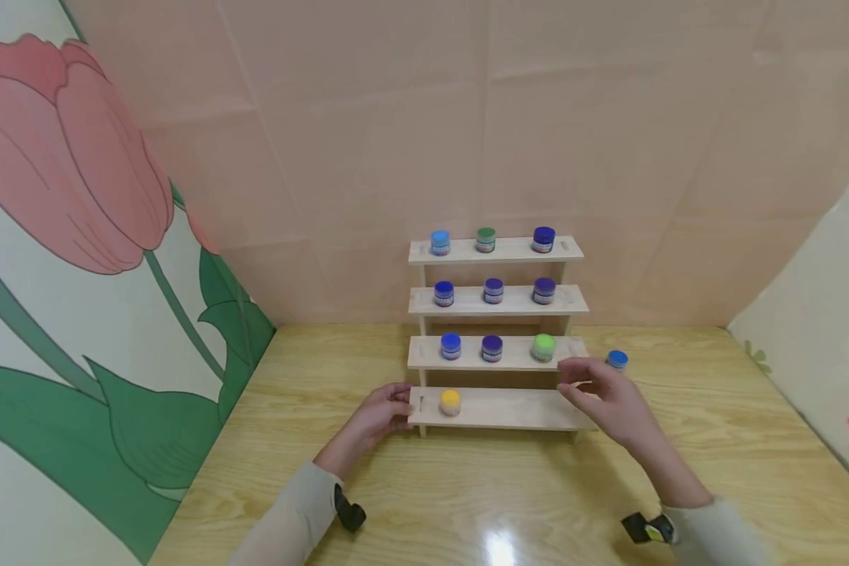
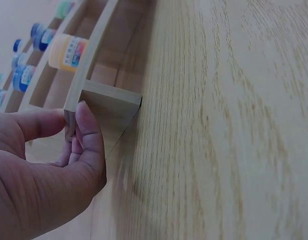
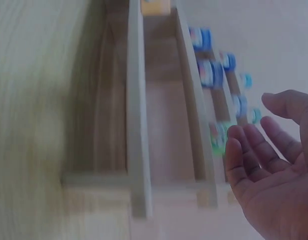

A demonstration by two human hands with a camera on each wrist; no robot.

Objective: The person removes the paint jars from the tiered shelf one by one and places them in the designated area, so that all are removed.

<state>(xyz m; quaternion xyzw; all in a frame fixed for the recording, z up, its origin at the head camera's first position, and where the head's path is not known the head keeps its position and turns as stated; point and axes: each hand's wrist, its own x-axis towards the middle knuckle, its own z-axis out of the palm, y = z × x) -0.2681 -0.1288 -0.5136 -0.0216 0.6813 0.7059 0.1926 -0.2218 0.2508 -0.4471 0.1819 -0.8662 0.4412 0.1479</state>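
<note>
A wooden four-tier shelf (image 1: 502, 409) stands on the table with small paint jars on its tiers. My left hand (image 1: 382, 413) pinches the left end of the lowest tier between thumb and fingers, as the left wrist view shows up close. On that tier, near the left end, is a jar with a yellow lid (image 1: 450, 402). Loosely bent and holding nothing, my right hand (image 1: 611, 397) hovers by the shelf's right end, near a jar with a light green lid (image 1: 543, 347). Past that hand, a blue-lidded jar (image 1: 617, 360) is partly hidden.
Each of the upper three tiers bears three jars, among them a dark green-lidded jar (image 1: 486, 240) and a purple-lidded jar (image 1: 491, 348). A pinkish cloth (image 1: 368, 157) hangs behind the wooden table (image 1: 424, 495). Painted walls flank both sides.
</note>
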